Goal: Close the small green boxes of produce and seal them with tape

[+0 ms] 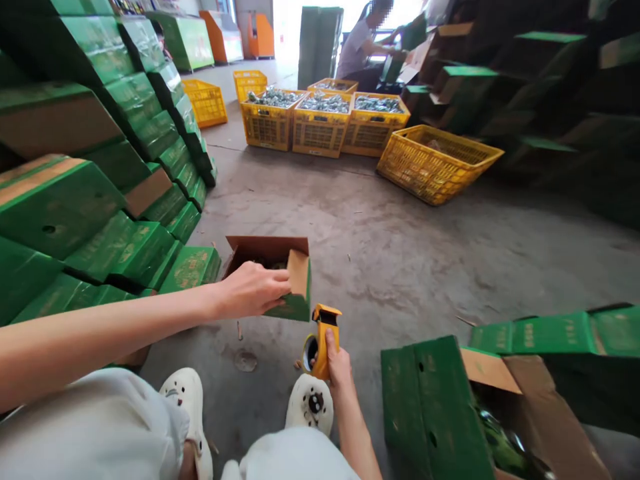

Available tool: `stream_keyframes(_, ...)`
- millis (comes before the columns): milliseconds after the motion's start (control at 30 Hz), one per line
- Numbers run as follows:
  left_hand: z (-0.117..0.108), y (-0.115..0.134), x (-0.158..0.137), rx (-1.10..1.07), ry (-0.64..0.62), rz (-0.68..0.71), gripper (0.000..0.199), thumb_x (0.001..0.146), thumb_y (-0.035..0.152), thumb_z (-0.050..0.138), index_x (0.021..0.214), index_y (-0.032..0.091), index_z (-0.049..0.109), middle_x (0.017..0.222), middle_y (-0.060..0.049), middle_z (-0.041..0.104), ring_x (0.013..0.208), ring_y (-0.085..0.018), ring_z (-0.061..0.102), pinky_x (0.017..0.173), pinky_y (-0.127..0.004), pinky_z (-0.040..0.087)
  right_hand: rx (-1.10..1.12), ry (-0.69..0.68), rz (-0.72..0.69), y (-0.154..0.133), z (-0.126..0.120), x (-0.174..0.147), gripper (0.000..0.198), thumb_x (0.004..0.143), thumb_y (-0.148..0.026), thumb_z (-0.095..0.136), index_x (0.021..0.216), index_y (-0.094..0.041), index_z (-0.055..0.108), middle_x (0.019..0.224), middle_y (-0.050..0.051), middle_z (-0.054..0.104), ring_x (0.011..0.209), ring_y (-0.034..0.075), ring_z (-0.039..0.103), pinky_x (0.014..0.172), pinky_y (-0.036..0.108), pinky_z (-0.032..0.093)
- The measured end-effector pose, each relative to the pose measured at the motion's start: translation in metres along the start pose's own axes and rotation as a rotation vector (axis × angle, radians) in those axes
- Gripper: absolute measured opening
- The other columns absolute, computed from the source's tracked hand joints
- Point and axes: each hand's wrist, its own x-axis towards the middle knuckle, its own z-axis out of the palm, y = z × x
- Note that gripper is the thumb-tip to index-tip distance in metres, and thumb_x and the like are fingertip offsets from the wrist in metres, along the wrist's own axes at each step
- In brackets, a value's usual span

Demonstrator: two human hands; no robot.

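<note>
A green carton [301, 301] stands on the floor in front of me, its top flaps up and its contents mostly hidden. My left hand [255, 288] reaches over the near side, fingers bent and pinching the brown inner flap [299, 272] at its right end. Lower and to the right, my right hand [336, 360] grips a yellow tape dispenser [327, 317] with a roll of tape on it. The dispenser is upright, a little apart from the carton and above my right white clog [310, 403].
Green cartons [145, 247] are stacked high at left. An open carton [425, 400] with shiny bags inside stands at lower right. Yellow crates [320, 133] of small packets line the back, with a tilted yellow basket [435, 167] nearby. A person [357, 50] sits beyond them.
</note>
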Motion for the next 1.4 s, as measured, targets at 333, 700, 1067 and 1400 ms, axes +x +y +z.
stream_keyframes(333,0.146,0.015,-0.048,-0.388,-0.431,0.234,0.015,0.083,0.011,0.065,0.088,0.021,0.075,0.094,-0.007,0.077,0.073,-0.019,0.072,0.056,-0.027,0.048,-0.376,0.066,-0.115,-0.025,0.051,0.020,0.058,0.067,-0.066,0.076,0.099,-0.022,0.058,0.099,0.014,0.077,0.092,0.030,0.075,0.072,0.033,0.056)
stream_keyframes(700,0.179,-0.126,-0.152,-1.153,-0.278,-0.884,0.078,0.083,0.043,0.067,0.152,0.012,0.047,0.141,-0.020,0.064,0.072,-0.018,0.073,0.059,-0.026,0.053,-0.652,0.084,-0.104,-0.038,0.072,-0.007,0.065,0.067,-0.064,0.078,0.102,-0.027,0.037,0.090,0.011,0.074,0.091,0.034,0.074,0.075,0.036,0.051)
stream_keyframes(1067,0.247,-0.061,-0.132,-1.334,-0.057,-0.920,0.104,0.060,0.039,0.083,0.154,0.019,0.042,0.123,-0.011,0.073,0.104,-0.030,0.073,0.084,-0.033,0.056,-0.745,0.026,-0.078,-0.022,0.075,0.009,0.067,0.068,-0.072,0.070,0.102,-0.024,0.037,0.101,0.017,0.072,0.102,0.037,0.071,0.083,0.039,0.052)
stream_keyframes(1400,0.232,-0.023,-0.137,-1.303,0.207,-1.145,0.054,0.062,0.026,0.080,0.113,0.022,0.064,0.103,-0.004,0.072,0.080,-0.019,0.070,0.070,-0.026,0.052,-0.770,-0.020,-0.161,-0.019,0.076,0.022,0.067,0.067,-0.071,0.071,0.103,-0.021,0.046,0.104,0.018,0.071,0.102,0.037,0.071,0.083,0.039,0.052)
